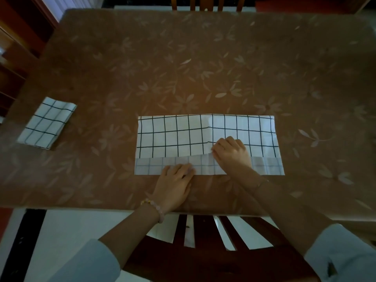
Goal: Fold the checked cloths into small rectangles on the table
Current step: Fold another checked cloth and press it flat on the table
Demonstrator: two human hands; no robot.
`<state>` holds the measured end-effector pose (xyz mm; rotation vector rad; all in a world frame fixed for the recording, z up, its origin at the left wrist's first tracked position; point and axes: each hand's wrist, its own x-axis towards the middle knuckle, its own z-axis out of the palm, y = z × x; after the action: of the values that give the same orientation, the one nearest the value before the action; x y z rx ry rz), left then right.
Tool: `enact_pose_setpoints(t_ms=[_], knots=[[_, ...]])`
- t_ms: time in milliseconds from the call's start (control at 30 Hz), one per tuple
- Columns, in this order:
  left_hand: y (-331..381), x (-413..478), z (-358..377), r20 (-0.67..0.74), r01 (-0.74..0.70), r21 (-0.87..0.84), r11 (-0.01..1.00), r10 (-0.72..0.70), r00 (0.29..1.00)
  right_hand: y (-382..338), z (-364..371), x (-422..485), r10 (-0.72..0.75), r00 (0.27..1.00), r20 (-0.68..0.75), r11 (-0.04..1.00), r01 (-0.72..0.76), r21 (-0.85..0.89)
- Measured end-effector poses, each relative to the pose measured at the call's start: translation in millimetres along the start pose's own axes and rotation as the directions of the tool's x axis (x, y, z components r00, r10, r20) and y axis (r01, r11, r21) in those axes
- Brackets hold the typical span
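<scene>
Two checked cloths are lying on the counter [203,58] in the head view: a finished cloth [46,123] far left, a half-folded cloth [183,137] near the middle. The left hand [175,186] is pressing its near strip with flat fingers; the right hand [232,153] is pinching the flap edge. Probably a lengthwise fold is being made; the next move is asking for aligned edges.

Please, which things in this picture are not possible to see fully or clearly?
Head view: the right hand hides its own fingertips; whether it pinches the large checked cloth cannot be told.
The left hand covers part of that cloth's near edge.
The folded cloth at left: layers too dim to count.
The far chair is cut off by the top edge.
</scene>
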<state>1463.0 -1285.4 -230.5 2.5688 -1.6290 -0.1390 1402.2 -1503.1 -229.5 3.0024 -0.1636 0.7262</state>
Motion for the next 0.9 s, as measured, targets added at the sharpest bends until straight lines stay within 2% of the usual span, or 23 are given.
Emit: enact_pose_setpoints(t_ms=[200,433,600,900], knots=[[2,-2,-5,-0.016,0.002,0.065,0.998,-0.001,1.000,-17,-12,-28,-0.063,0.993,0.097,0.997,0.066,-0.028],[4,5,-27,-0.124,0.028,0.047,0.999,-0.022,0.992,-26,-22,-35,-0.001,0.992,0.129,1.000,0.003,-0.013],[-5,11,-26,-0.071,0.078,0.067,0.995,-0.074,0.995,-29,-23,-41,0.055,0.983,0.177,0.998,-0.057,0.008],[-1,11,-18,-0.109,0.100,0.049,0.994,-0.094,0.990,-42,-24,-46,0.085,0.979,0.188,0.994,-0.095,0.047]])
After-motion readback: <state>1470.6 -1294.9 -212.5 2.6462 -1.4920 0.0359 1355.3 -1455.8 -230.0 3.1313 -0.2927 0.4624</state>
